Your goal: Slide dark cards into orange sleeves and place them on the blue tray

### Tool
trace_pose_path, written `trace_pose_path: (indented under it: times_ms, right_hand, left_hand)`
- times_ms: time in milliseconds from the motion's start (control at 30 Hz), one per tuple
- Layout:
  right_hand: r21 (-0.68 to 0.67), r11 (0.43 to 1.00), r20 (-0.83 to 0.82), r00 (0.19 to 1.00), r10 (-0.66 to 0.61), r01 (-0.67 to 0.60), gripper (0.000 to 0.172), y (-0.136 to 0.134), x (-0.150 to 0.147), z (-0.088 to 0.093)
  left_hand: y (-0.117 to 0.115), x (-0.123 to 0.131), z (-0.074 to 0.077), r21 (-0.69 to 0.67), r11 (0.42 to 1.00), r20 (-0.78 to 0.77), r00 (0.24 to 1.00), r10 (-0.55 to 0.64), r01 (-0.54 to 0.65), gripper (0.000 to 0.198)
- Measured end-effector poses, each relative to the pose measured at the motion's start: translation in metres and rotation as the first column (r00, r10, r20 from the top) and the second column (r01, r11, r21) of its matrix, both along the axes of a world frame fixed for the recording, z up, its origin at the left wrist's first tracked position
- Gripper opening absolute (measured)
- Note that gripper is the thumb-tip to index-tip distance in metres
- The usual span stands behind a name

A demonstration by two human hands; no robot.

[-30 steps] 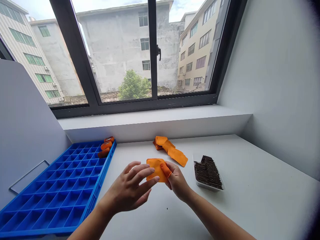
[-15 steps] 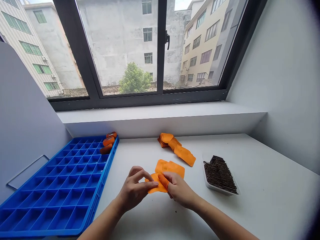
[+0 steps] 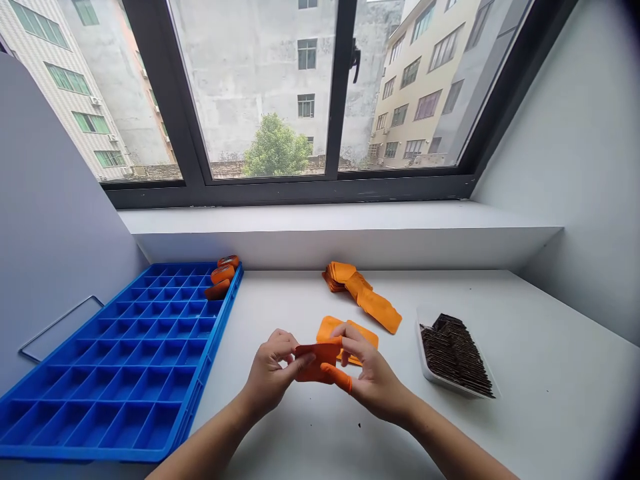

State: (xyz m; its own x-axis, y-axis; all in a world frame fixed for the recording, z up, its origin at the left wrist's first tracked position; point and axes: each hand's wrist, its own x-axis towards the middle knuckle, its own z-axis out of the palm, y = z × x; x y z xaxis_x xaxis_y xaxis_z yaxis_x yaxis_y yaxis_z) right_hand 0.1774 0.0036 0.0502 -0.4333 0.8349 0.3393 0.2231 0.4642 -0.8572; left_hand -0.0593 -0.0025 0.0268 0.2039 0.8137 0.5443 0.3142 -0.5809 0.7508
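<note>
Has a blue compartment tray (image 3: 201, 363) at nine o'clock. Pinches an orange patch (image 3: 313, 365) by its left side with the left hand (image 3: 271, 369), thumb over the near face, fingers behind. At the patch's right edge, keeps the right hand's (image 3: 376, 381) thumb and forefinger, in orange finger cots (image 3: 340, 379), slightly parted, grip unclear. Has spare orange patches (image 3: 379, 309) at one o'clock, dark thin pieces (image 3: 456, 353) in a clear box (image 3: 453, 389) at three.

A white counter (image 3: 280, 300) is carrying a blue divided tray (image 3: 189, 390) left of the left grip (image 3: 273, 373). Orange pieces (image 3: 327, 325) are lying just beyond the right grip (image 3: 375, 377), a fanned orange stack (image 3: 364, 290) is resting farther beyond, and a tub (image 3: 443, 380) is standing to that grip's right.
</note>
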Motion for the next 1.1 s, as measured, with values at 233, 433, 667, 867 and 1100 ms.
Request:
trace_pose_path:
  times_ms: [233,433,667,867,1100]
  right_hand:
    - [-0.085,0.996,-0.064,0.998,-0.022,0.016,0.032,0.007,-0.005,-0.02]
    - [0.008,0.999,-0.033,0.999,-0.038,0.039,0.03,0.006,-0.002,-0.015]
    - [0.074,0.997,-0.025,1.0,0.013,-0.011,0.026,0.003,0.0,-0.011]
    - [0.089,0.996,-0.048,0.999,0.005,-0.001,0.033,0.006,0.002,-0.013]
    - [0.019,1.0,-0.106,0.994,0.012,-0.01,0.044,0.007,0.005,-0.004]
  left_hand:
    - [0.004,0.005,-0.008,-0.159,0.987,0.132,0.991,-0.013,0.034,0.035]
    - [0.002,0.007,-0.003,-0.279,0.951,0.245,0.967,-0.065,0.135,0.028]
    - [-0.003,0.008,0.001,-0.207,0.95,0.224,0.957,-0.187,0.234,0.017]
    - [-0.004,0.007,0.002,-0.17,0.918,0.249,0.917,-0.313,0.359,0.017]
    - [-0.005,0.009,0.001,-0.196,0.884,0.285,0.888,-0.362,0.424,0.022]
